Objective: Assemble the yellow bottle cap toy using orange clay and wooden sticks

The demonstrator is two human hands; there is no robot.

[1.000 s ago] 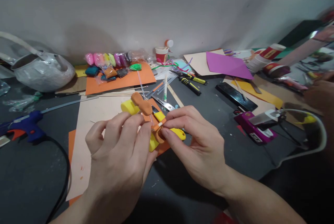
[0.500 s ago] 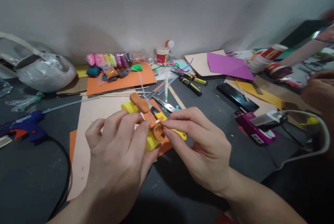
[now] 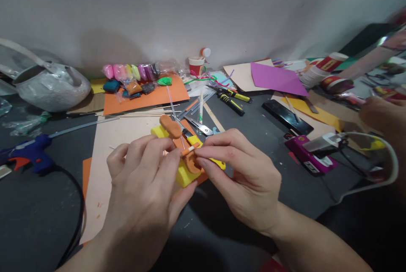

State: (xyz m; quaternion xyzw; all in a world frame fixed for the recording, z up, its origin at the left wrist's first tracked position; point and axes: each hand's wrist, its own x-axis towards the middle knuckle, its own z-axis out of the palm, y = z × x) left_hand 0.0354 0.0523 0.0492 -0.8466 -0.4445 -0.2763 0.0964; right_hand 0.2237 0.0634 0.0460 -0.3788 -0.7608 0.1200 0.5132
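Between my hands is a yellow and orange clay model (image 3: 188,174) with rounded orange clay pieces on its yellow body. My left hand (image 3: 147,179) is closed around the model from the left, hiding much of it. A small orange and white strip (image 3: 189,149) lies across the near orange piece, pinched at its right end by the thumb and fingertips of my right hand (image 3: 244,179). Just beyond, partly behind my fingers, lie a yellow-handled utility knife (image 3: 194,140) and scissors (image 3: 204,129).
A blue glue gun (image 3: 34,153) and a metal kettle (image 3: 52,83) stand left. Packets of coloured clay (image 3: 133,88) lie on orange card at the back. Pliers (image 3: 231,102), a phone (image 3: 287,116) and a purple device (image 3: 309,155) are to the right. Another person's hand (image 3: 382,113) is far right.
The model has tilted slightly in my left hand, showing more of its near yellow side. My right fingers stay at the small strip. The other person's hand has shifted a little left.
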